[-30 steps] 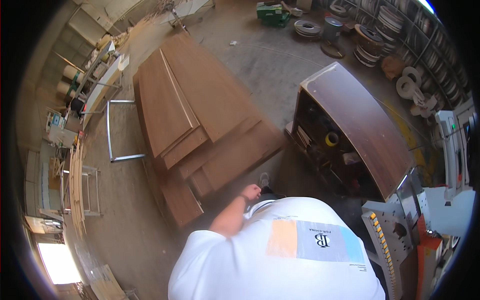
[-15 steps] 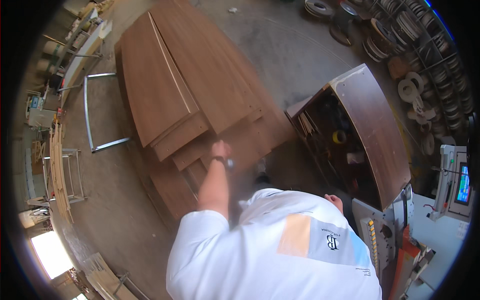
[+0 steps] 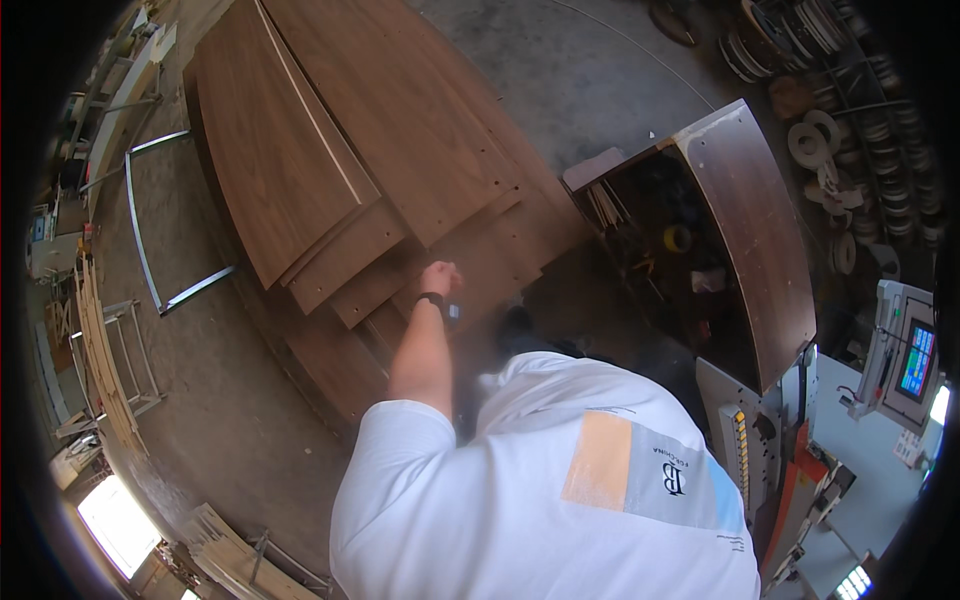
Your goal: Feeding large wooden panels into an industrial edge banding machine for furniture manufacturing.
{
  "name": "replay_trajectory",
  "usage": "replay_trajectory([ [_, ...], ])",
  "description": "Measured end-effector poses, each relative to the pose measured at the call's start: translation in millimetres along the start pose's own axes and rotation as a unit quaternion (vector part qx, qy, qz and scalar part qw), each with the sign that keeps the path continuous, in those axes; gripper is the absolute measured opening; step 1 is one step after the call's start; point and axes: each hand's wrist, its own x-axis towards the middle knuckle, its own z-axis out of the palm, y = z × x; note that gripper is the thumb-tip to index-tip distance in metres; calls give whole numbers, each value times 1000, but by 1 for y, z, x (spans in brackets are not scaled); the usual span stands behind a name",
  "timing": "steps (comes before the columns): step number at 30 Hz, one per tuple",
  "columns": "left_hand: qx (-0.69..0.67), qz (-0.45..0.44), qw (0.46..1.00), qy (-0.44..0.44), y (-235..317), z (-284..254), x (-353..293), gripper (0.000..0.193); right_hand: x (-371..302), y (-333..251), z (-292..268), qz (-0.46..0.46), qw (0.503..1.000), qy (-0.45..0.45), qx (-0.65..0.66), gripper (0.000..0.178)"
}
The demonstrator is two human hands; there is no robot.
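Note:
My left hand (image 3: pixel 440 277) hangs over the near end of a stack of brown wood-grain boards (image 3: pixel 400 130). Its fingers are curled in, and nothing shows in them. A dark watch (image 3: pixel 434 299) is on that wrist. The boards lie in uneven layers, some with small holes near their ends, and a pale edge runs along one top board (image 3: pixel 320 150). Whether the hand touches a board I cannot tell. My right hand is out of sight behind my white shirt (image 3: pixel 520 490).
An open dark wooden cabinet (image 3: pixel 755 240) stands at right, with a yellow tape roll (image 3: pixel 677 238) inside. Behind it are racks of edging rolls (image 3: pixel 815 140). A machine with a screen (image 3: pixel 917 360) is at far right. A metal frame (image 3: pixel 140 230) stands left of the boards.
The boards and the metal frame have shifted left and up in the picture as the view turned. My right hand, visible before at my right side, has gone out of sight.

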Motion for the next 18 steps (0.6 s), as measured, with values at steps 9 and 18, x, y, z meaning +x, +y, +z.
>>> replay_trajectory([
  [9,-366,-37,930,5,36,14,14,25,8,-45,0,2,1000,-18,-4,26],
  [18,-475,5,875,89,28,24,34,25,-4,-27,3,23,999,-34,3,26],
])
